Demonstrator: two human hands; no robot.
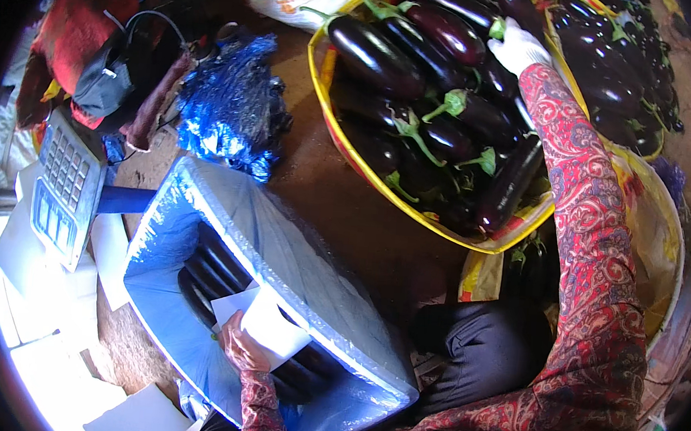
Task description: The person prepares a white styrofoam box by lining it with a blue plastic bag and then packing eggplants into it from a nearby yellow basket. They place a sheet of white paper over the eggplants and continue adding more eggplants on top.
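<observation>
My bare left hand is inside a box lined with blue plastic film, with its fingers on a white paper sheet. Dark eggplants lie side by side in the box, partly under the sheet. At the far right, my right hand, in a white glove, is closed around the end of an eggplant; its fingers are partly hidden. That hand is over a large yellow-rimmed sack heaped with glossy eggplants, some with green stems.
A scale with a keypad stands left of the box. Crumpled blue plastic lies beyond it, near a red cloth and a dark cap. More eggplants fill a sack at right. White sheets lie at lower left.
</observation>
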